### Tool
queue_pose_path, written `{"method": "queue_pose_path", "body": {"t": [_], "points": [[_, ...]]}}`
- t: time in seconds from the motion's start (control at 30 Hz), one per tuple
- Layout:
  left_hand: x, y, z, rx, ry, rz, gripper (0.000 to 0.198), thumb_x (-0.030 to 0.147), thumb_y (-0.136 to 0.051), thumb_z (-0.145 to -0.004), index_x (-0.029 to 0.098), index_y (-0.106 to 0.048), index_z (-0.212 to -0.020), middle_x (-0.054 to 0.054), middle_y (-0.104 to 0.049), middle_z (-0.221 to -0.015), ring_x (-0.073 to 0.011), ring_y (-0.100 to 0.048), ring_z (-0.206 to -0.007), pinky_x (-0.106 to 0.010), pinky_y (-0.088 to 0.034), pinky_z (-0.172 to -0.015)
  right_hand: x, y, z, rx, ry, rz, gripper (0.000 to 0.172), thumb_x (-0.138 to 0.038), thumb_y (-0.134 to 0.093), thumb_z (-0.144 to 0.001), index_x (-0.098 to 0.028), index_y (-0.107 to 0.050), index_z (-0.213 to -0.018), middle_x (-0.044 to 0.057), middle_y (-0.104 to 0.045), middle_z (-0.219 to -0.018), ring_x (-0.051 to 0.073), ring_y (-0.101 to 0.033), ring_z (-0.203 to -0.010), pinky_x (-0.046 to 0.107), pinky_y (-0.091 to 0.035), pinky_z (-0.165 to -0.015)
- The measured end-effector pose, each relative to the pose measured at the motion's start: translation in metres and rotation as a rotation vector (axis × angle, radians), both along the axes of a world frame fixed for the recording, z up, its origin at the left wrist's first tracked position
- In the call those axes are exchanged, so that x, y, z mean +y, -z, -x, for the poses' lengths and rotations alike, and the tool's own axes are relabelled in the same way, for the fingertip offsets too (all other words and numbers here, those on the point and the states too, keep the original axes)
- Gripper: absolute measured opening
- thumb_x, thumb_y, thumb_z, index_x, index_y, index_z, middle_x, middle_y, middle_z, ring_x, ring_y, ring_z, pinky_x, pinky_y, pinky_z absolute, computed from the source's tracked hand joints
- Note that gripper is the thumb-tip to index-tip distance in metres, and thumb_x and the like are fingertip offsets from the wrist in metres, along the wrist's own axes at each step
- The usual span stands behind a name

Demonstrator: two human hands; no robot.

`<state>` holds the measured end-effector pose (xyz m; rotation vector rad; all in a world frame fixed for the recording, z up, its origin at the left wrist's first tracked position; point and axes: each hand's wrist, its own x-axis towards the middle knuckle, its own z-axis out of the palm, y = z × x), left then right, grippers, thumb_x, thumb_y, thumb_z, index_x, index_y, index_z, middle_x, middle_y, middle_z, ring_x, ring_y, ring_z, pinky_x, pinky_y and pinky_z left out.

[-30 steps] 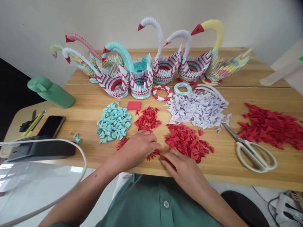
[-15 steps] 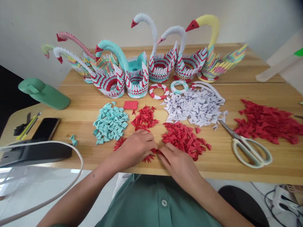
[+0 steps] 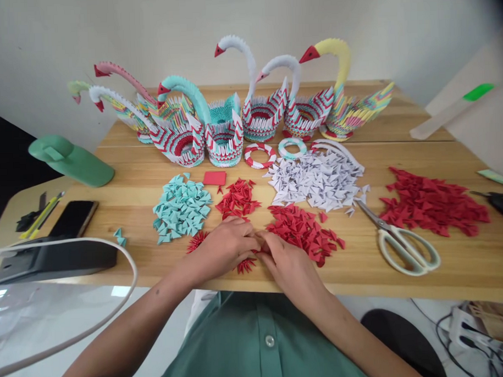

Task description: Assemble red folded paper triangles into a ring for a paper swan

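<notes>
My left hand (image 3: 231,243) is closed, fingers curled, over a spiky red assembly of folded paper pieces (image 3: 198,241). More of its red points (image 3: 245,265) stick out below the hand; the middle is hidden under the palm. My right hand (image 3: 287,263) meets the left fingertips in a pinch at the assembly's right end, with a bit of red between them. Just beyond my right fingers spreads a pile of red folded paper triangles (image 3: 305,233). A smaller heap of red triangles (image 3: 237,198) lies above my left hand.
Teal triangles (image 3: 182,210) lie left, white triangles (image 3: 317,180) behind, more red triangles (image 3: 433,204) right. Scissors (image 3: 406,249) lie near the right front. Several paper swans (image 3: 225,140) line the back. A green bottle (image 3: 71,162), phone (image 3: 75,219) and white cable (image 3: 133,269) are left.
My right hand's fingers have shifted up and left, closing against the left fingertips at the red assembly. My left hand stays nearly in place. The whole view has shifted slightly.
</notes>
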<state>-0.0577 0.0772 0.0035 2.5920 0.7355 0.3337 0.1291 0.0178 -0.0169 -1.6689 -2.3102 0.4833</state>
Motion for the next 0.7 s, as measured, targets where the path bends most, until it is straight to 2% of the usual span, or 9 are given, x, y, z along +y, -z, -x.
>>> {"method": "queue_pose_path", "body": {"t": [0.07,0.17,0.27,0.4,0.47,0.53,0.7], "points": [[-0.001,-0.002,-0.001,0.024,-0.001,0.006,0.019,0.022,-0.056,-0.099,0.017,-0.071,-0.089,-0.004,-0.065,-0.088,-0.0184,-0.059,-0.086,-0.035,-0.042,-0.086,-0.003,0.002,-0.003,0.065,0.020,-0.038,0.032,-0.015,-0.058,-0.090,-0.020,-0.059,-0.122,0.007,-0.075,-0.095,0.022,-0.072,-0.070,0.029,-0.051,-0.058],[-0.001,-0.005,-0.001,0.045,-0.015,0.010,0.017,0.020,-0.058,-0.097,0.016,-0.070,-0.086,-0.003,-0.063,-0.084,-0.0176,-0.058,-0.084,-0.033,-0.042,-0.085,-0.008,-0.002,-0.009,0.256,0.068,-0.055,0.014,-0.019,-0.055,-0.093,-0.021,-0.063,-0.104,0.005,-0.072,-0.089,0.020,-0.070,-0.075,0.029,-0.052,-0.063],[-0.001,-0.005,-0.001,0.042,-0.020,-0.002,0.016,0.019,-0.060,-0.096,0.016,-0.069,-0.083,-0.003,-0.061,-0.083,-0.0171,-0.056,-0.082,-0.031,-0.042,-0.083,-0.014,-0.011,-0.015,0.533,0.140,0.080,0.009,-0.025,-0.057,-0.093,-0.023,-0.066,-0.092,0.003,-0.069,-0.084,0.017,-0.066,-0.074,0.026,-0.052,-0.062],[-0.001,-0.005,-0.001,0.009,-0.019,0.014,0.017,0.017,-0.058,-0.096,0.015,-0.068,-0.083,-0.003,-0.063,-0.089,-0.0171,-0.057,-0.086,-0.032,-0.042,-0.087,-0.019,-0.020,-0.020,0.849,0.245,0.307,0.013,-0.032,-0.062,-0.089,-0.022,-0.069,-0.092,0.001,-0.065,-0.080,0.012,-0.058,-0.059,0.021,-0.046,-0.047],[-0.002,-0.004,-0.001,-0.015,-0.012,0.023,0.017,0.016,-0.056,-0.097,0.015,-0.067,-0.084,-0.004,-0.065,-0.094,-0.0174,-0.058,-0.089,-0.033,-0.041,-0.091,-0.021,-0.022,-0.022,0.900,0.262,0.332,0.015,-0.034,-0.063,-0.088,-0.021,-0.069,-0.093,0.001,-0.063,-0.079,0.010,-0.054,-0.055,0.020,-0.044,-0.045],[-0.002,-0.003,-0.001,-0.028,-0.002,0.024,0.017,0.016,-0.056,-0.097,0.015,-0.066,-0.084,-0.004,-0.067,-0.097,-0.0177,-0.058,-0.091,-0.034,-0.041,-0.092,-0.023,-0.022,-0.023,0.884,0.254,0.290,0.015,-0.033,-0.063,-0.088,-0.021,-0.070,-0.094,0.001,-0.064,-0.081,0.010,-0.055,-0.056,0.020,-0.045,-0.046],[-0.001,-0.001,-0.001,-0.035,0.000,0.011,0.016,0.016,-0.056,-0.097,0.015,-0.068,-0.086,-0.004,-0.068,-0.093,-0.0177,-0.058,-0.089,-0.034,-0.042,-0.089,-0.027,-0.022,-0.024,0.767,0.198,0.042,0.014,-0.028,-0.060,-0.091,-0.022,-0.072,-0.093,0.004,-0.067,-0.086,0.013,-0.063,-0.068,0.021,-0.050,-0.053]]}}
